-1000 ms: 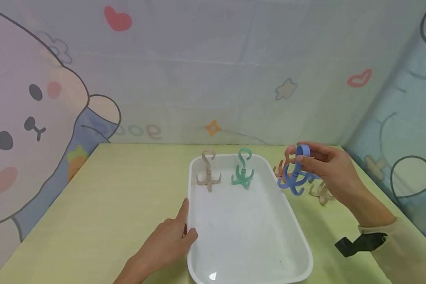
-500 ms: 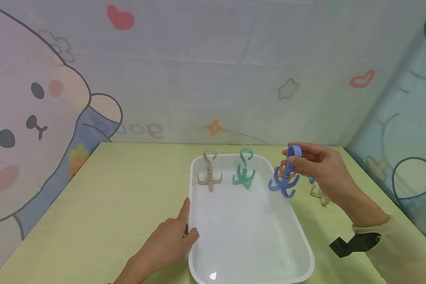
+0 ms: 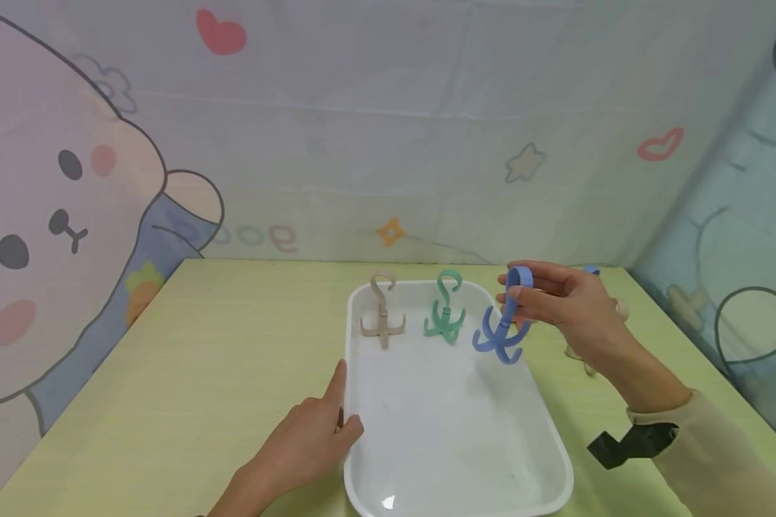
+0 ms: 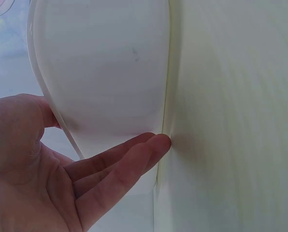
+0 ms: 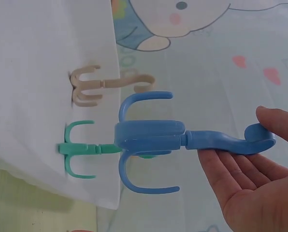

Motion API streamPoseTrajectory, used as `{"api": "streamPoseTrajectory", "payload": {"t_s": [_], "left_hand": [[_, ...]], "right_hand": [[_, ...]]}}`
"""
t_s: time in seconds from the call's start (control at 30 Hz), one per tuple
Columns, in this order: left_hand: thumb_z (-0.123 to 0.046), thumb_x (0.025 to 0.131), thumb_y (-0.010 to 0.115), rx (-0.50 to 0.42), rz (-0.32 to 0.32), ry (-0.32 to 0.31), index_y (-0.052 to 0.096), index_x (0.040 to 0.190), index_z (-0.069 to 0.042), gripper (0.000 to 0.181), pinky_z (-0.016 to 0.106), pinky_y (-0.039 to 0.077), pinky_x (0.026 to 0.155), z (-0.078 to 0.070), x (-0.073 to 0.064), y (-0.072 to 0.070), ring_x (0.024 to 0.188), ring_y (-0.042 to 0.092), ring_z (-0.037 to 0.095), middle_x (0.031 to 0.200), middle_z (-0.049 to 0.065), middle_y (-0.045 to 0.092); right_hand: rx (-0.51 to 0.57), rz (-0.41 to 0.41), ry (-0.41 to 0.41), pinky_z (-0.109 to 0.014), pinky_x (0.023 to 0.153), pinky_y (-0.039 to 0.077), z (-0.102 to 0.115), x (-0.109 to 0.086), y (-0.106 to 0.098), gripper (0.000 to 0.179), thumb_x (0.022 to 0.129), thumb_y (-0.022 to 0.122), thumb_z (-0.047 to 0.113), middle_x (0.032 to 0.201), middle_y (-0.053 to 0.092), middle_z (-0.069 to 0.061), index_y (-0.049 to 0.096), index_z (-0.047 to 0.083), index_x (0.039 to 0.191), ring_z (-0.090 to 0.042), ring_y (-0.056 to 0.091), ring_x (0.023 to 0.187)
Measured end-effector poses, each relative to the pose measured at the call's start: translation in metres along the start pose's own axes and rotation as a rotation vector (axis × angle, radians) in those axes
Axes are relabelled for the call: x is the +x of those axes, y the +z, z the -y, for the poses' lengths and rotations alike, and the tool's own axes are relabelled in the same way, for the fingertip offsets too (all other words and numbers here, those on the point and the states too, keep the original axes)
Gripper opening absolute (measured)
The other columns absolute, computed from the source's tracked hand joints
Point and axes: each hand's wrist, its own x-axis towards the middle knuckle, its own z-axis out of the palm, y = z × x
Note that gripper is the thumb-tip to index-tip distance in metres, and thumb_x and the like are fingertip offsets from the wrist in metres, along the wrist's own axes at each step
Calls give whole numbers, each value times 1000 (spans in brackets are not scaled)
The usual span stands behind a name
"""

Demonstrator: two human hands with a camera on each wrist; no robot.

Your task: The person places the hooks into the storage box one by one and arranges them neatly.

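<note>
Blue hook [image 3: 501,339], pinched in the right hand's grip [image 3: 570,300], has shifted leftward over the tray [image 3: 453,438], not yet set down; left hand [image 3: 302,439] straight-fingered against tray side.

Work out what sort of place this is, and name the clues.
Probably a staged tabletop workspace, perhaps indoors: a pale yellow table in front of a cartoon-printed backdrop, with a white tray on it holding a beige hook and a green hook.

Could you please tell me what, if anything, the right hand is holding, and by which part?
The right hand holds the blue hook hanger by its curved top, opposite the prongs.
</note>
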Motion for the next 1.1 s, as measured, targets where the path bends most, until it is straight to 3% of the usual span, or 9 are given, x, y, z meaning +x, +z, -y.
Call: {"api": "streamPoseTrajectory", "payload": {"t_s": [0.17, 0.33, 0.53, 0.67, 0.87, 1.1], "left_hand": [[-23, 99, 54, 11, -4, -1, 19, 168, -3, 80, 27, 38, 56, -1, 0, 0, 57, 48, 11, 77, -6, 62], [-23, 99, 54, 10, -4, -6, 19, 168, -3, 81, 27, 37, 56, 0, 0, 1, 57, 47, 11, 76, -6, 61], [-22, 99, 53, 10, 1, 3, 20, 168, -5, 79, 26, 37, 55, 0, 0, 0, 56, 46, 9, 74, -7, 61], [-22, 99, 53, 11, 2, 3, 20, 168, -6, 78, 26, 38, 56, -1, 1, 0, 56, 46, 8, 74, -7, 61], [-22, 99, 54, 7, 0, -4, 20, 168, -6, 79, 26, 38, 57, 0, 0, 0, 57, 48, 9, 75, -7, 62], [-23, 99, 55, -1, -2, -5, 18, 169, -4, 81, 26, 37, 56, 1, 0, 0, 57, 47, 10, 77, -6, 62]], "right_hand": [[41, 5, 4, -28, 86, 61, 1, 1, 5, 43, 99, 73, 10, 115, 80, 6, 61, -1, 139, -14, 79, 102], [0, 12, 15, -25, 87, 61, 2, 2, 11, 44, 100, 72, 14, 116, 79, 9, 61, 0, 141, -11, 78, 104], [-24, 17, 22, -20, 74, 57, 3, 4, 17, 49, 101, 72, 15, 115, 79, 10, 58, -3, 144, -12, 78, 104], [-14, 16, 22, -19, 78, 59, 3, 5, 23, 51, 101, 72, 14, 114, 79, 10, 56, -7, 145, -12, 79, 103], [-8, 33, 6, -28, 89, 60, 4, 8, 32, 51, 100, 72, 12, 113, 78, 10, 56, -9, 144, -14, 79, 102], [28, 63, 7, -29, 90, 60, 4, 11, 39, 50, 99, 72, 8, 112, 79, 8, 57, -11, 143, -15, 79, 102]]}}
